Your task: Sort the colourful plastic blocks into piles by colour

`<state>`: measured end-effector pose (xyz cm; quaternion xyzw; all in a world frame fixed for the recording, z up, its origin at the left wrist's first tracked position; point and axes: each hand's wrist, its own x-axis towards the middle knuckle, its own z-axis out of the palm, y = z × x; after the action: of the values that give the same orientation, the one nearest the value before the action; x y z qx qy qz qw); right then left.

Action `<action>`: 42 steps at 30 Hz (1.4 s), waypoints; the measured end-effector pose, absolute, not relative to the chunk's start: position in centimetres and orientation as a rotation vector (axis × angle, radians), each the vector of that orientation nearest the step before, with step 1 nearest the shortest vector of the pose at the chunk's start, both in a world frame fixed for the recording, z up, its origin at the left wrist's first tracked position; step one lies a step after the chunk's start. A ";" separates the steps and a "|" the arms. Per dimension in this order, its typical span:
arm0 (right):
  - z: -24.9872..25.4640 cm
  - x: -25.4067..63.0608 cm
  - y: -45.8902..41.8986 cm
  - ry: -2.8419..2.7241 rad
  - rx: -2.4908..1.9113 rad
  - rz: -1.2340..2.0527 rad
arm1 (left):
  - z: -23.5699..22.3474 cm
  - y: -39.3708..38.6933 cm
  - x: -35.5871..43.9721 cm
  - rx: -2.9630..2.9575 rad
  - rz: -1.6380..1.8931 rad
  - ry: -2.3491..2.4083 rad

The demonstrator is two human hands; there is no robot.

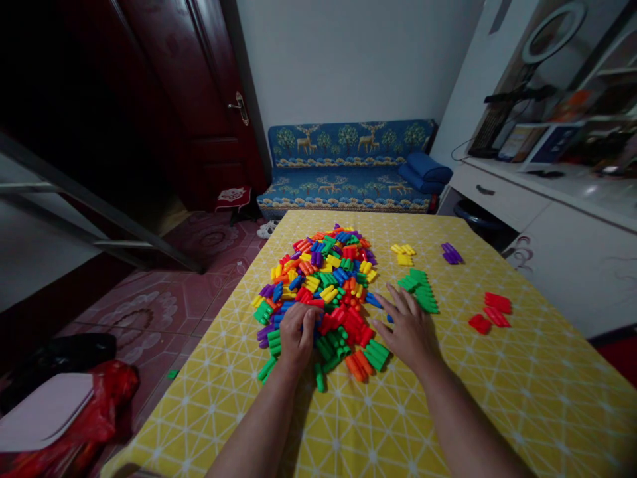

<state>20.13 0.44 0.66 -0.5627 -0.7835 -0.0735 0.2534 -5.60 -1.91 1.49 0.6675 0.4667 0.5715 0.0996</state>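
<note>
A heap of plastic building blocks [328, 262] in red, green, blue, yellow, orange and purple lies on the yellow tablecloth. At the near left of the heap, my left hand [297, 332] has its fingers curled in; whatever it may hold is hidden. My right hand [408, 326] is open with fingers spread, low over the table at the heap's right side. A blue block [373, 300] lies by its fingertips, and part of another blue one shows beneath the fingers. Just beyond this hand sits a group of green blocks [421, 289].
Small separate groups lie to the right: yellow blocks [403, 253], purple blocks [452, 253] and red blocks [496, 304]. A blue patterned sofa [348, 182] stands behind the table [368, 431]. A white cabinet [572, 245] borders the right side.
</note>
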 end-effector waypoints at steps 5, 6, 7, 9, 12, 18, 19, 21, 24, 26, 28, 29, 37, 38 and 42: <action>0.6 19.6 0.8 -2.274 -1.531 -0.106 | 1.6 -2.1 -5.4 1.967 1.654 1.409; 0.6 19.7 0.9 -2.263 -1.513 -0.083 | 1.6 -2.1 -5.4 1.964 1.644 1.415; 0.5 19.9 0.8 -2.242 -1.492 -0.068 | 1.6 -2.1 -5.4 1.964 1.635 1.419; 0.4 20.3 0.7 -2.188 -1.451 -0.053 | 1.5 -2.1 -5.4 1.965 1.621 1.420; 0.3 21.4 0.2 -2.126 -1.449 -0.041 | 1.4 -2.0 -5.5 1.963 1.628 1.409; 0.1 25.8 -1.2 -1.931 -1.723 -0.204 | 1.3 -2.0 -5.4 1.960 1.643 1.386; 0.0 26.4 -1.3 -1.898 -1.754 -0.219 | 1.3 -2.0 -5.4 1.966 1.637 1.386; -0.1 27.0 -1.4 -1.850 -1.790 -0.221 | 1.2 -1.9 -5.5 1.974 1.627 1.392; -0.2 26.9 -1.1 -1.787 -1.826 -0.248 | 1.1 -1.9 -5.6 1.958 1.619 1.406; -0.3 26.7 -0.8 -1.758 -1.838 -0.292 | 1.2 -1.9 -5.6 1.933 1.624 1.415; -0.5 26.8 -0.6 -1.747 -1.836 -0.330 | 1.3 -1.8 -5.6 1.913 1.634 1.423; -0.6 26.8 -0.5 -1.747 -1.830 -0.341 | 1.3 -1.8 -5.6 1.907 1.638 1.428; -1.1 26.8 -0.5 -1.782 -1.822 -0.361 | 1.3 -1.9 -5.6 1.878 1.635 1.438; -1.1 26.7 -0.4 -1.797 -1.805 -0.356 | 1.3 -1.8 -5.6 1.869 1.638 1.448; -0.8 26.6 -0.2 -1.867 -1.671 -0.291 | 1.2 -1.8 -6.0 1.812 1.671 1.506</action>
<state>26.59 -0.22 -0.81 -0.6309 -0.7049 -0.1098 0.3050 -6.03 -1.76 1.16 0.6224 0.5171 0.5739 0.1261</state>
